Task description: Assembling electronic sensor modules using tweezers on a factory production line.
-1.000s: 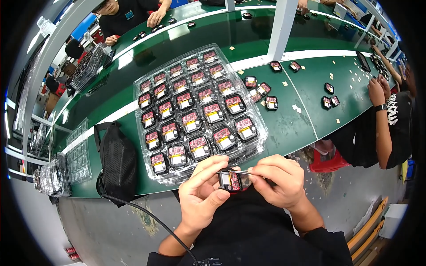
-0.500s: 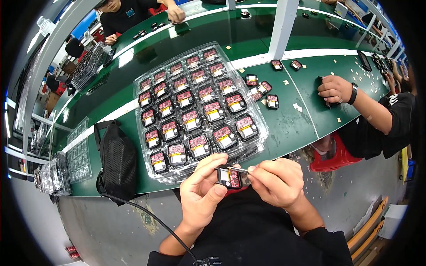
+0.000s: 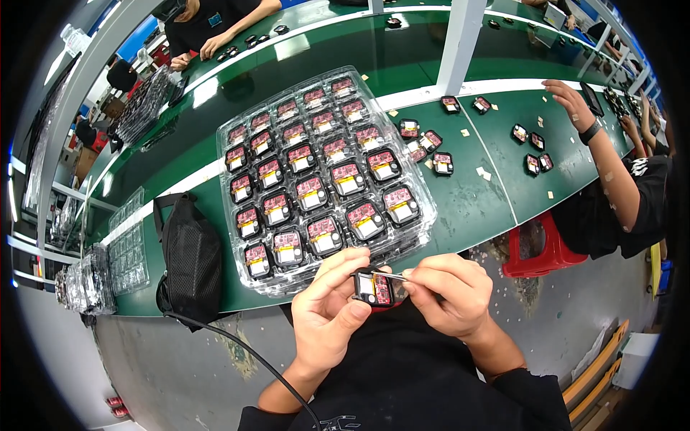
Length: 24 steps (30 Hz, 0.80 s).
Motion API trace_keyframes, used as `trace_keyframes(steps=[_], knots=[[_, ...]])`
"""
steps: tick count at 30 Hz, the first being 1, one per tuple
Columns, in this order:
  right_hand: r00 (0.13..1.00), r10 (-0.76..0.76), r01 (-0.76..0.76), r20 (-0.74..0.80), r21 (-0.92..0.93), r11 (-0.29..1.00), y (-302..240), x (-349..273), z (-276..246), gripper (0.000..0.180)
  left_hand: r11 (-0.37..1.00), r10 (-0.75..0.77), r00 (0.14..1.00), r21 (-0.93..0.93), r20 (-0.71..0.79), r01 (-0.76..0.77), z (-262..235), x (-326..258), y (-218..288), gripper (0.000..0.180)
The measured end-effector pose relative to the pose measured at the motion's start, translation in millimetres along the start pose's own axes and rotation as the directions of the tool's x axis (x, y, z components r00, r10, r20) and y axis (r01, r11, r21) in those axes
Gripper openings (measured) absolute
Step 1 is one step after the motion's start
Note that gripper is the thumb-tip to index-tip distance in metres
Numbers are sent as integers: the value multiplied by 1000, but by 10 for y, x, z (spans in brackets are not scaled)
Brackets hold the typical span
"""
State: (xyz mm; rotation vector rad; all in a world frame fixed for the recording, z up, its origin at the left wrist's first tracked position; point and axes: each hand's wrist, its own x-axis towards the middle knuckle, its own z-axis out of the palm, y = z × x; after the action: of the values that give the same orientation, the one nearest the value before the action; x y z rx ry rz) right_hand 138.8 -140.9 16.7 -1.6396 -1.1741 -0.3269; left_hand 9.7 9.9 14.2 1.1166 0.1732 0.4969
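In my left hand (image 3: 327,312) sits a small black device housing (image 3: 374,289) with a red circuit board, a pale battery and a strip of yellow tape. Thumb and fingers grip it by its edges. My right hand (image 3: 453,293) pinches a thin metal tool, seemingly tweezers (image 3: 392,276), whose tip lies at the housing's upper edge. Just beyond my hands is a stack of clear plastic trays (image 3: 424,228), its top tray filled with rows of similar housings (image 3: 325,235).
A black mesh bag (image 3: 188,258) with a cable (image 3: 251,355) lies left of the trays. Several loose housings (image 3: 443,164) are on the green bench (image 3: 496,190). A co-worker's hand (image 3: 571,104) is raised at the right, above a red stool (image 3: 528,248). A white post (image 3: 460,50) stands behind.
My hands stay almost still, with the tool shifting slightly at the housing. The right co-worker's hand has lifted away, uncovering several housings. The far co-worker's hand has drawn back left.
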Motion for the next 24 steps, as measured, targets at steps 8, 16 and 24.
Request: trace_keyframes(steps=[8,16,24], knots=[[999,-29,27,-36,-59,998,23,-73,77,23,999,-22,1000,-45,7,22,12,-12,11,58],[995,-100,99,-5,-104,990,23,-10,19,16,999,-14,999,38,37,12,30,25,126,59],[990,-136,135,-23,-45,990,74,-1,-10,29,998,-26,999,60,38,23,27,21,137,59]])
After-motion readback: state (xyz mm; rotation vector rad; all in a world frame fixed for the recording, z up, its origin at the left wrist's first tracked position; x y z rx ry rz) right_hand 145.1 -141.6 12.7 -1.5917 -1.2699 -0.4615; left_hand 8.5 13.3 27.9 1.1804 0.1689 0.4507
